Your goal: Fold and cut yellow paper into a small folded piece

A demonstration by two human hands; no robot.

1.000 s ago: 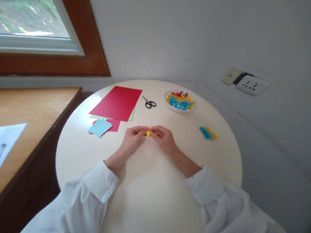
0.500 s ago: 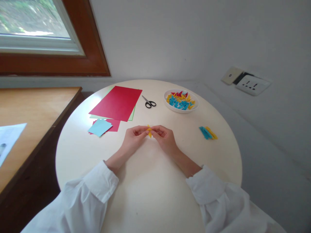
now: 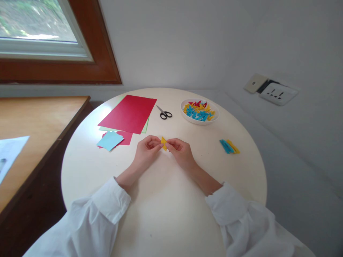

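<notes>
A small folded yellow paper piece (image 3: 163,143) is pinched between my two hands just above the round cream table (image 3: 166,200). My left hand (image 3: 146,151) grips its left side with curled fingers. My right hand (image 3: 180,152) pinches its right side with thumb and forefinger. Both hands rest near the middle of the table.
A red sheet (image 3: 128,113) lies on a pale green one at the back left, with a light blue piece (image 3: 110,140) in front. Black scissors (image 3: 164,112) and a white bowl (image 3: 199,111) of folded pieces sit behind. Blue and yellow strips (image 3: 229,146) lie right. A wooden desk (image 3: 34,128) stands left.
The yellow piece has turned slightly between my fingers and sits a little higher. My hands have stayed almost in the same place.
</notes>
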